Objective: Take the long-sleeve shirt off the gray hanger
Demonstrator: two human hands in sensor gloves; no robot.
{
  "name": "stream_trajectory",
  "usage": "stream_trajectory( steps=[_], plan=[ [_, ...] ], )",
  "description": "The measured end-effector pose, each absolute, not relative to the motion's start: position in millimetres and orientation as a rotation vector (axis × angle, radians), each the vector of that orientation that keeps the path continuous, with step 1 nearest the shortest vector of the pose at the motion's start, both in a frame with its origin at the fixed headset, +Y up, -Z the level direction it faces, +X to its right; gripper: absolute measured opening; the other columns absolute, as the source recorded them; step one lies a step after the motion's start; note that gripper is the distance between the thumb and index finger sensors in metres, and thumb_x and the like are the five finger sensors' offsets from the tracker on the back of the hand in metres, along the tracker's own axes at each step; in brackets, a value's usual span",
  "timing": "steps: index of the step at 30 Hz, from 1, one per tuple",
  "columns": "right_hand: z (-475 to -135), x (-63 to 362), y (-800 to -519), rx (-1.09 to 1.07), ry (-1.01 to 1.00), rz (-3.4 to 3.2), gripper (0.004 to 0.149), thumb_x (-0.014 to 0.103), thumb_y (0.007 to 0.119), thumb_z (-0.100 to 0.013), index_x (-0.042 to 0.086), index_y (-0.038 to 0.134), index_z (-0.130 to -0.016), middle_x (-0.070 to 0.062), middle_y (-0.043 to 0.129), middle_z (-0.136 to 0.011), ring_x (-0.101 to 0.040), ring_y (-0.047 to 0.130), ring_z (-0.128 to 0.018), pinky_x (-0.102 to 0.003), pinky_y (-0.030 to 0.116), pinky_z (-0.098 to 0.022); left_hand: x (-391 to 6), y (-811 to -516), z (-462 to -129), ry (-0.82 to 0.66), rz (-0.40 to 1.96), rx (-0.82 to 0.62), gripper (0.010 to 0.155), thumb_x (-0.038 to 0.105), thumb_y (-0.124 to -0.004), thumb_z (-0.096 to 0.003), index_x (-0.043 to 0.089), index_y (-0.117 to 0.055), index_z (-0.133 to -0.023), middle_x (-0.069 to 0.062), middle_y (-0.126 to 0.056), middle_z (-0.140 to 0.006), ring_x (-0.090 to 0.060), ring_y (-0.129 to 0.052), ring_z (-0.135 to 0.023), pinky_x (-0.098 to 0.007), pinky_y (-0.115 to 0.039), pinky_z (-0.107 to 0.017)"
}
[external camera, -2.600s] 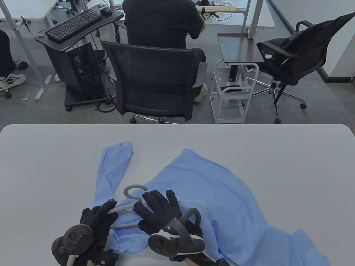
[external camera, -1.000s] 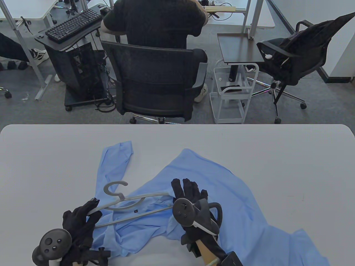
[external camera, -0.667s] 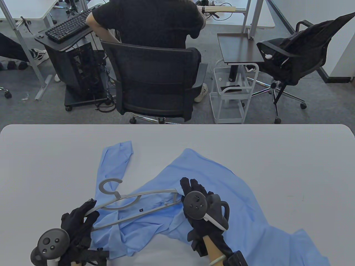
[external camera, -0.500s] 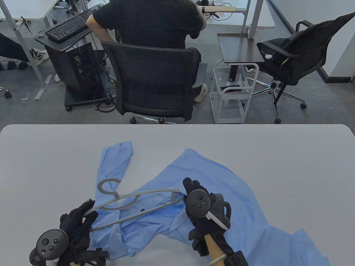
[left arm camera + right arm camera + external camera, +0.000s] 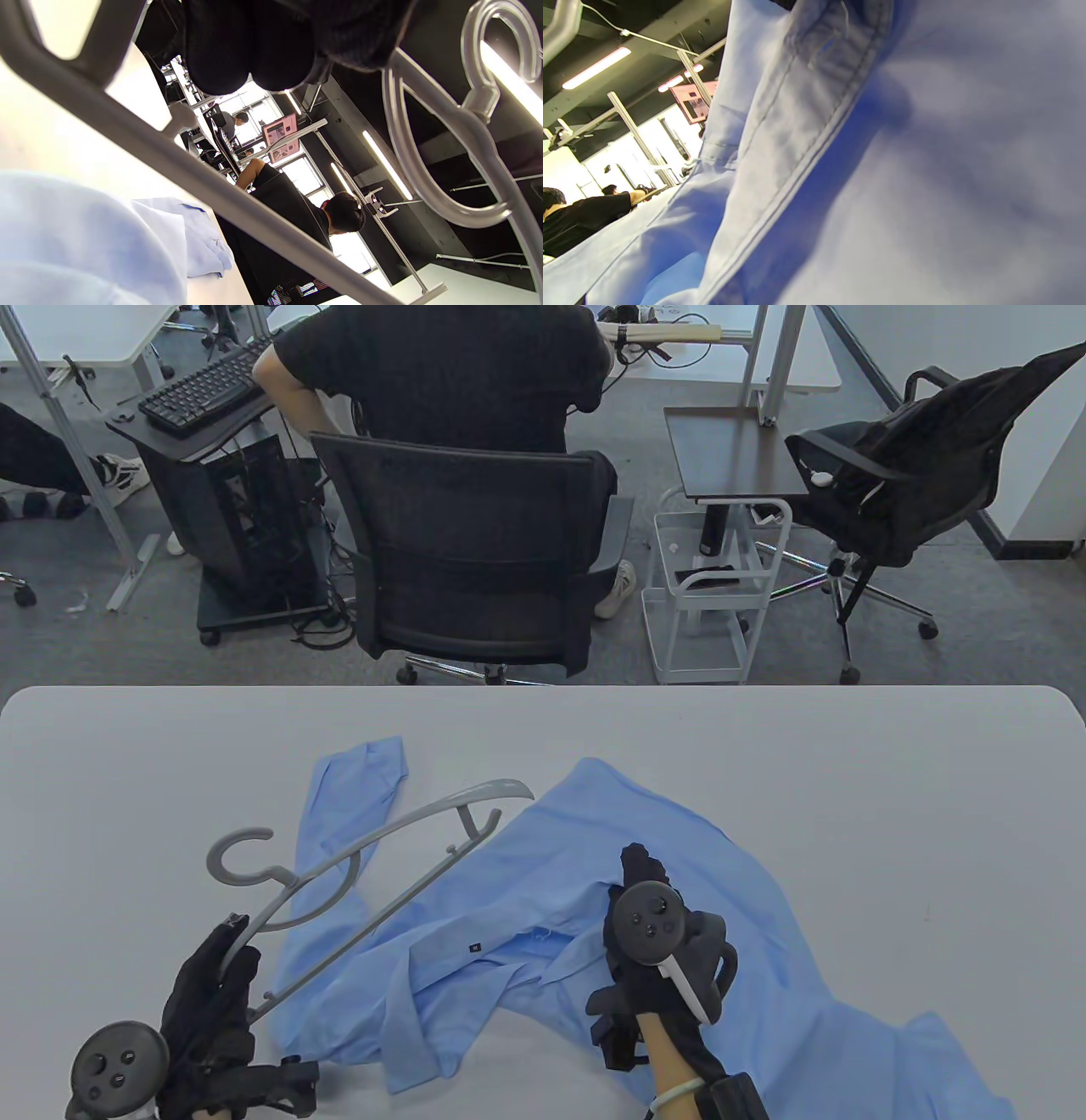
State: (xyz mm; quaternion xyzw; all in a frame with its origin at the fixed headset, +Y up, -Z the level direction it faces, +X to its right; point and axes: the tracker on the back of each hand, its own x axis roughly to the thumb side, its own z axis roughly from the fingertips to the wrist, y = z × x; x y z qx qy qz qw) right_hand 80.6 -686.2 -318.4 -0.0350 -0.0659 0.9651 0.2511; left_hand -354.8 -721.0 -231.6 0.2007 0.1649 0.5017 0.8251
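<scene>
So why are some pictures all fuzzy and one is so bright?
Right wrist view: the camera sits almost against the blue shirt, so the cloth blurs. Left wrist view: the gray hanger bar is close and soft, and the windows behind glare white. Table view: sharp and evenly lit, though the table edges bend from the wide lens.

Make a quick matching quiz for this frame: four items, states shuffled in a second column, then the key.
Items:
1. gray hanger
2. long-sleeve shirt
3. left hand
4. right hand

States:
A. presses down on blue fabric
B. lies crumpled on the table
C. grips one end of a gray arm
D. clear of the collar, far end raised

Pairs: 1-D, 2-B, 3-C, 4-A
</scene>
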Motion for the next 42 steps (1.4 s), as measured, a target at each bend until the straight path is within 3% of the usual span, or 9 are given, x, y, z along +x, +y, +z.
stream_trajectory(
  steps=[8, 14, 19, 22, 27, 29, 38, 42],
  plan=[
    [-299.1, 25.8, -679.4, 0.244, -0.476, 2.867, 0.050, 0.020, 0.053, -0.070, 0.000, 0.047, -0.115, -0.040, 0.056, -0.110, -0.059, 0.069, -0.092, -0.076, 0.060, -0.058, -354.8, -722.2, -231.0, 0.391, 1.094, 0.408, 0.050, 0.044, -0.074, -0.0531, 0.034, -0.069, -0.102, 0.008, -0.087, -0.079, -0.021, -0.085, -0.077, -0.054, -0.044, -0.075],
    [-286.9, -8.4, -689.6, 0.533, -0.534, 2.941, 0.051, 0.023, 0.055, -0.070, 0.001, 0.049, -0.115, -0.038, 0.058, -0.110, -0.059, 0.070, -0.092, -0.076, 0.060, -0.058, -352.8, -724.7, -233.3, 0.399, 1.100, 0.366, 0.050, 0.041, -0.073, -0.0543, 0.033, -0.068, -0.103, 0.007, -0.086, -0.080, -0.023, -0.084, -0.077, -0.054, -0.044, -0.074],
    [-284.0, -28.7, -711.7, 0.747, -0.400, 2.986, 0.052, 0.024, 0.055, -0.069, 0.002, 0.049, -0.115, -0.038, 0.057, -0.111, -0.059, 0.070, -0.093, -0.076, 0.060, -0.058, -351.6, -724.6, -234.7, 0.393, 1.082, 0.357, 0.050, 0.041, -0.073, -0.0543, 0.033, -0.068, -0.104, 0.007, -0.086, -0.080, -0.023, -0.084, -0.077, -0.054, -0.044, -0.074],
    [-283.6, -40.1, -728.3, 0.889, -0.219, 3.003, 0.054, 0.027, 0.057, -0.069, 0.002, 0.049, -0.116, -0.039, 0.056, -0.112, -0.059, 0.070, -0.094, -0.077, 0.061, -0.058, -351.3, -724.8, -234.9, 0.396, 1.080, 0.352, 0.050, 0.041, -0.073, -0.0543, 0.032, -0.068, -0.103, 0.007, -0.086, -0.080, -0.023, -0.084, -0.076, -0.054, -0.045, -0.074],
    [-287.1, -53.3, -760.1, 1.074, 0.351, 3.067, 0.060, 0.034, 0.059, -0.068, 0.002, 0.046, -0.118, -0.045, 0.049, -0.113, -0.063, 0.066, -0.095, -0.079, 0.059, -0.057, -351.1, -725.7, -235.7, 0.412, 1.092, 0.307, 0.051, 0.037, -0.070, -0.0562, 0.034, -0.064, -0.106, 0.004, -0.085, -0.081, -0.023, -0.085, -0.072, -0.053, -0.050, -0.071],
    [-288.0, -53.1, -768.1, 1.082, 0.456, 3.057, 0.061, 0.034, 0.058, -0.068, 0.001, 0.045, -0.118, -0.045, 0.047, -0.113, -0.063, 0.064, -0.096, -0.079, 0.058, -0.057, -351.1, -727.8, -236.7, 0.422, 1.111, 0.275, 0.052, 0.035, -0.068, -0.0571, 0.035, -0.060, -0.108, 0.002, -0.084, -0.082, -0.022, -0.085, -0.069, -0.052, -0.052, -0.070],
    [-292.2, -46.6, -755.8, 1.013, 0.381, 3.005, 0.061, 0.035, 0.059, -0.068, 0.002, 0.045, -0.118, -0.043, 0.050, -0.113, -0.062, 0.064, -0.096, -0.080, 0.057, -0.058, -356.8, -738.8, -235.9, 0.604, 1.031, 0.119, 0.056, 0.029, -0.063, -0.0589, 0.031, -0.049, -0.113, -0.004, -0.079, -0.085, -0.023, -0.083, -0.067, -0.054, -0.053, -0.067],
    [-293.7, -42.8, -746.5, 0.987, 0.329, 2.973, 0.061, 0.035, 0.059, -0.068, 0.002, 0.045, -0.118, -0.043, 0.049, -0.114, -0.062, 0.063, -0.097, -0.080, 0.056, -0.058, -357.4, -745.3, -237.3, 0.665, 0.889, 0.036, 0.057, 0.027, -0.062, -0.0589, 0.029, -0.046, -0.113, -0.006, -0.079, -0.084, -0.023, -0.083, -0.066, -0.055, -0.055, -0.066]
  ],
)
